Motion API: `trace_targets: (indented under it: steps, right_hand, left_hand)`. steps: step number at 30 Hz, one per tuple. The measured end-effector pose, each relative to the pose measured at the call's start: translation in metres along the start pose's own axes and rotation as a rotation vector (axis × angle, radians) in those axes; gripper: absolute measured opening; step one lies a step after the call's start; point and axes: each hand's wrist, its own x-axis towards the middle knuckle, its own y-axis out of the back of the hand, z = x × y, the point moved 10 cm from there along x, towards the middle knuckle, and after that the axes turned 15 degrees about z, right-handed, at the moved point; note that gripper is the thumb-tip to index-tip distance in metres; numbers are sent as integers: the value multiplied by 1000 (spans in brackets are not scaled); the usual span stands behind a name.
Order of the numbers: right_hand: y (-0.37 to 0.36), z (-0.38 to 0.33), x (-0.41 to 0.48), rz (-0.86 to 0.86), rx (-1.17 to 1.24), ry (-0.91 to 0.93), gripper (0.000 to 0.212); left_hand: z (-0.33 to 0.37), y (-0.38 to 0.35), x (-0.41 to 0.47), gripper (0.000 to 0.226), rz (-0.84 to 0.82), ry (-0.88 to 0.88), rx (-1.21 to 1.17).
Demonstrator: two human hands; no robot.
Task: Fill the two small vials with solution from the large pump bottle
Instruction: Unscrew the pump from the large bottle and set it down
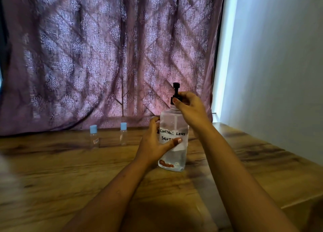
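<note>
A large clear pump bottle [176, 154] with a white handwritten label and a black pump head [176, 89] stands upright on the wooden table [70, 170]. My left hand [155, 142] grips the bottle's body from the left, thumb across the label. My right hand [188, 105] curls round the black collar at the bottle's neck. Two small clear vials with light-blue caps stand upright at the table's back: the left vial [94, 135] bearing a small label, the right vial [123, 132] close to my left hand. Both vials are capped.
A purple patterned curtain [104, 56] hangs right behind the table's back edge. A white wall [279, 74] runs along the right, where the table's right edge [297, 202] drops off. A blurred pale shape [7, 179] sits at the far left.
</note>
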Motion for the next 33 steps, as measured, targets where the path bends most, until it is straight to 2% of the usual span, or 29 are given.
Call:
trace_targets:
  steps: [5, 10, 13, 15, 22, 26, 29, 33]
  right_hand:
    - [-5, 3, -2, -91, 73, -69, 32]
    - [-3, 1, 2, 29, -44, 31, 43]
    - [-1, -3, 2, 56, -90, 64, 38]
    - [-4, -4, 2, 18, -80, 33, 33]
    - [-13, -1, -2, -149, 6, -81, 38]
    - [-9, 0, 4, -15, -152, 21, 51]
    - [-2, -2, 10, 106, -224, 64, 44]
    - [0, -3, 11, 94, -185, 19, 35]
  left_hand:
    - [0, 0, 0, 72, 3, -9, 20]
    - [-2, 0, 1, 70, 4, -11, 16]
    - [-4, 0, 2, 70, 0, -10, 17]
    - [-5, 0, 2, 70, -1, -2, 13]
    - [-6, 0, 2, 69, 10, 7, 11]
    - [-6, 0, 1, 68, 14, 11, -1]
    - [-7, 1, 0, 69, 17, 18, -14]
    - [-8, 0, 0, 71, 12, 8, -6]
